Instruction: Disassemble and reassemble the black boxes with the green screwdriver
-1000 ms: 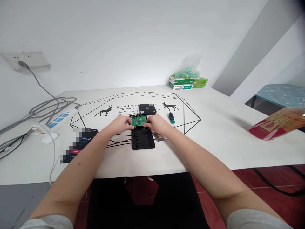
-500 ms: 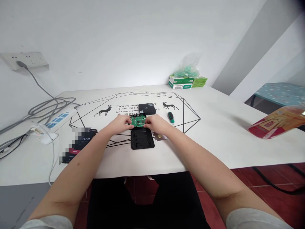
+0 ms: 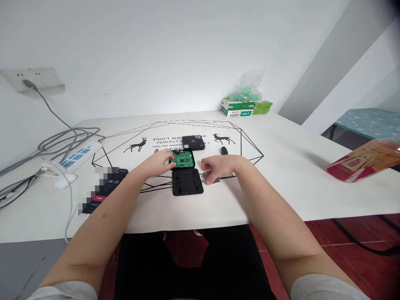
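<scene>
Left fingers [image 3: 172,158] at circuit board [image 3: 183,160]; right fingers [image 3: 206,162] at clear packet [image 3: 216,179]

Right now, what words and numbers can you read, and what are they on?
"Don't wai … e": tabletop.
"PERFECT": tabletop.
"take the mome … it": tabletop.
"PERFE": tabletop.
"06:33": phone.
The black box hides some tabletop letters.
Too small or blurred: writing on the black box, green boxes and orange packet.
</scene>
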Tool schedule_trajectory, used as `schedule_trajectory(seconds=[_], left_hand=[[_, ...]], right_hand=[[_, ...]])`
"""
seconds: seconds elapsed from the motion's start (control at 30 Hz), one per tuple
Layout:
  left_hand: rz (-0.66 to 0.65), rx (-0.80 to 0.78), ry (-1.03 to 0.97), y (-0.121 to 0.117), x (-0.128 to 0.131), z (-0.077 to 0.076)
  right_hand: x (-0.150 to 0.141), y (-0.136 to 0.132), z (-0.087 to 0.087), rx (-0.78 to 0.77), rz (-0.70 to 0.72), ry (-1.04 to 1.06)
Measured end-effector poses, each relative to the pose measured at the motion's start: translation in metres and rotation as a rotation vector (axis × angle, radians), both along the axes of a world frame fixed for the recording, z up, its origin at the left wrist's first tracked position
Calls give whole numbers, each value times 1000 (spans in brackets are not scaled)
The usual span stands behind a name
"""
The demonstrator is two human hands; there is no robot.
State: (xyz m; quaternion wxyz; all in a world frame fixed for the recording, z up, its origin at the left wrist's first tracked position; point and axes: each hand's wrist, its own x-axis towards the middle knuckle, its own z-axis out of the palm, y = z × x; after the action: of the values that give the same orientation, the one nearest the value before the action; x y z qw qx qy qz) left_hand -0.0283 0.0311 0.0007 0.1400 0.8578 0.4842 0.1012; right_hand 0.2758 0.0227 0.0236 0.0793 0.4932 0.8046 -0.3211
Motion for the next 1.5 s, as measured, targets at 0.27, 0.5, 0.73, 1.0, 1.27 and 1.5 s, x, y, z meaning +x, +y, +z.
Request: schedule_trajectory(seconds=[0.27,0.5,0.73,1.0,1.27,1.5], left_hand=[[-78,-160,-7,-12,2,12],[-79,-240,108,-11,0,5],[-78,-277,180,-12,0,5],[-78,-275,196,-12,0,4],[-97,-244,192,-11,0,0],[-76,-259,207,-12,1,2]], right_hand=[[1,-5,0,-4,-23,-58],[0,-7,5,28,-49,-117],[1,-9,5,52,-45,-82],[-7,-16,15,192,26,205],[-47,-32,0,263,217,273],[-55,-36,-1,333,276,219]])
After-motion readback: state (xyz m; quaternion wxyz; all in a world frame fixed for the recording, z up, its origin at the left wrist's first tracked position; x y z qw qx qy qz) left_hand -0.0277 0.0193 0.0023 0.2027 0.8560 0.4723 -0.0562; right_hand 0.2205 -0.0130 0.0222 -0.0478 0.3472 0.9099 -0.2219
